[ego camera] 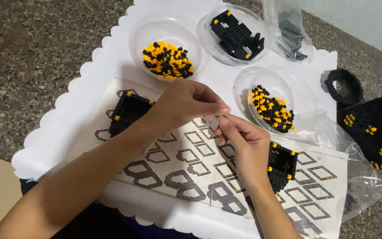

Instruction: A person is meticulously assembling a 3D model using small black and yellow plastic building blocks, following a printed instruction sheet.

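- The left hand (180, 104) and the right hand (244, 144) are meeting over the instruction sheet (177, 155), pinching together a tiny piece (214, 123), too small to tell.
- Two black-and-yellow block sections (127, 113) (281, 166) are lying built on the sheet's left and right edges.
- Two bowls (169, 59) (270, 108) are holding many loose bricks, so I judge much building is remaining.

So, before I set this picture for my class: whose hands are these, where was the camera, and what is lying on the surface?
The camera sits on the person's head and looks down, so both hands are their own. The left hand and right hand meet over a printed instruction sheet, pinching something too small to identify. Three clear bowls lie on a white scalloped mat: two bowls of black and yellow bricks, and one with a black built section. Two small black box-shaped builds rest on the sheet.
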